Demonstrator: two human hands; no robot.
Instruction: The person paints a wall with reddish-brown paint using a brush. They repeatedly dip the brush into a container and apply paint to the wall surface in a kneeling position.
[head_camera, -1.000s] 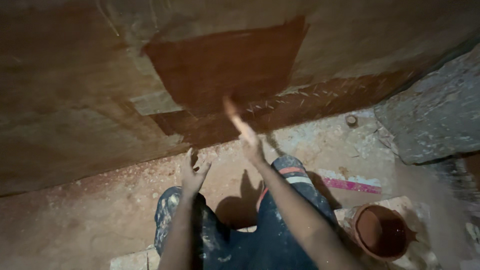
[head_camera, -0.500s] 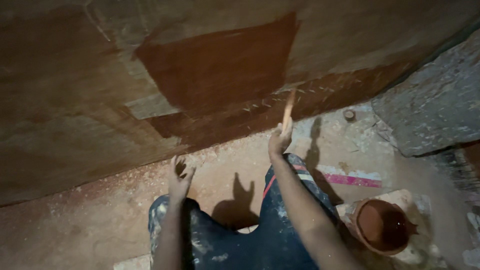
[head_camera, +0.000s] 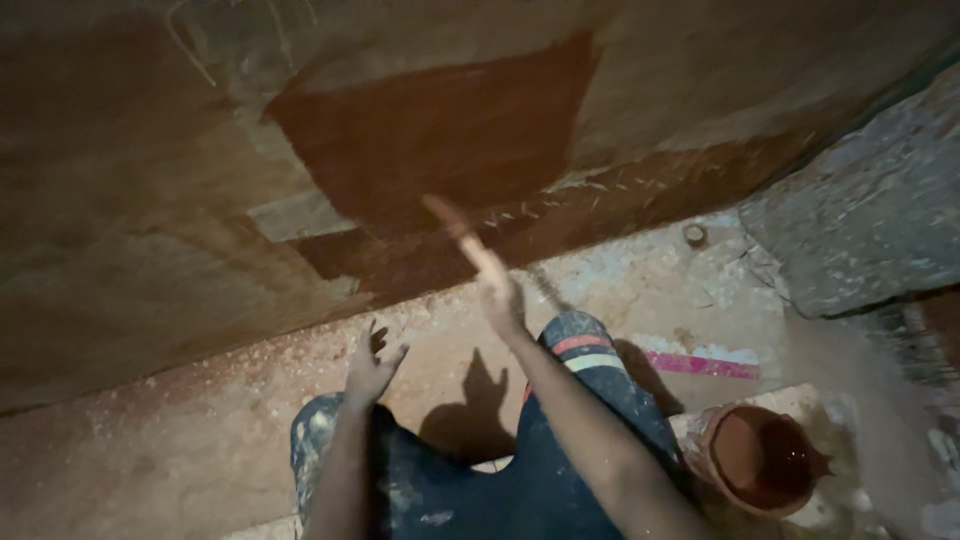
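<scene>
— What is the right hand (head_camera: 500, 297) doing?

— It is closed around the handle of a brush (head_camera: 462, 236), which slants up and to the left toward the wall (head_camera: 150, 200). The brush is blurred, so I cannot tell whether its tip touches the surface; it lies just below the dark red-brown painted patch (head_camera: 440, 130).

— And the left hand (head_camera: 370, 365)?

— Open, fingers spread, holding nothing. It hangs above the dusty floor (head_camera: 200, 450), close to the foot of the wall and just ahead of the left knee (head_camera: 320, 440).

— What else is around?

— A round bucket (head_camera: 760, 460) of reddish paint stands on the floor to the right of the right leg (head_camera: 590, 360). A pink strip (head_camera: 700, 365) lies on the floor between leg and bucket, and a grey stone block (head_camera: 860, 220) sits further right.
</scene>
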